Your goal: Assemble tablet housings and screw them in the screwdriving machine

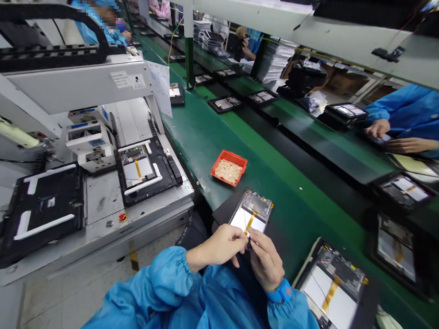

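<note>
An opened tablet (pixel 260 204) with its white battery, circuit board and orange ribbon cable exposed lies in front of me on a black pad (pixel 227 209). Over its near end, my left hand (pixel 220 244) is closed with fingertips pinched together. My right hand (pixel 266 259), a blue band at its wrist, also closes in a pinch, and the fingertips of both hands meet. Something small and dark shows between them, too little to name. The fingers hide the near part of the tablet. Beyond it stands a red tray (pixel 230 153) of small beige pieces.
At left a bench machine (pixel 155 195) holds another opened tablet (pixel 135 166) in a black fixture. To my right lies one more opened tablet (pixel 331 288). Several others line the green conveyor (pixel 296 173). Co-workers' hands work across the line, under an overhead shelf (pixel 344 38).
</note>
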Demonstrator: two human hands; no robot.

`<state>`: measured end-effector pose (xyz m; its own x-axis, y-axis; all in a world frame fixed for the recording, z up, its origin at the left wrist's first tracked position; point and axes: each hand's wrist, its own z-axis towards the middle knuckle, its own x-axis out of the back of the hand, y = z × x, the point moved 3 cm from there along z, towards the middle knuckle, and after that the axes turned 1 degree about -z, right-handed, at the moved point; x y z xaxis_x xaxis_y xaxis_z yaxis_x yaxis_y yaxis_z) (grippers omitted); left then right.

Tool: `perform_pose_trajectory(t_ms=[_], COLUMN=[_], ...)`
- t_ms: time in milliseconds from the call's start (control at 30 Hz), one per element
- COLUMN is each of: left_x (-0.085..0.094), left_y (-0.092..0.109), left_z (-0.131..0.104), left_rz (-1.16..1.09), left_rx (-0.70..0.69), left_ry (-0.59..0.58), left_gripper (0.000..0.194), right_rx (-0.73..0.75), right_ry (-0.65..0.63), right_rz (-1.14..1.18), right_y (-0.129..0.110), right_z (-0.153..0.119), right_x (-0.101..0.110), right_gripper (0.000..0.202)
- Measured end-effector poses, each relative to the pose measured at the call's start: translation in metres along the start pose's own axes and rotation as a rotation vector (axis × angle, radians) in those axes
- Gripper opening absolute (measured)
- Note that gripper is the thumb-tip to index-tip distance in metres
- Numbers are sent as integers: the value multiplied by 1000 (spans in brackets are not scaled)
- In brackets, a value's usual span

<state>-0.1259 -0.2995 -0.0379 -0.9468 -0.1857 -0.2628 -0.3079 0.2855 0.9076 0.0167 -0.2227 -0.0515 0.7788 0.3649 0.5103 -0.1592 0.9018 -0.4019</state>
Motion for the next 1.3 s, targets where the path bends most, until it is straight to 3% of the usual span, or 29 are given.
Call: perform_pose_trajectory(t_ms=[467,733,1033,1300], left_x=[-3,-3,-2,-1], left_y=[1,-6,-10,-8], left_z=[-1,5,11,12], left_rz=[-205,-276,-357,-366], left_rx=[8,32,46,63], left_ry=[-7,53,85,124], left_gripper=[23,25,25,20], right_rx=[-14,-45,-162,-186], right_ry=[-10,-32,183,201], right_rz=[-3,16,-55,-63], right_y=[0,6,8,6], right_z=[3,-1,-4,-1], right_x=[0,-6,-21,-25], right_gripper=[62,60,55,43])
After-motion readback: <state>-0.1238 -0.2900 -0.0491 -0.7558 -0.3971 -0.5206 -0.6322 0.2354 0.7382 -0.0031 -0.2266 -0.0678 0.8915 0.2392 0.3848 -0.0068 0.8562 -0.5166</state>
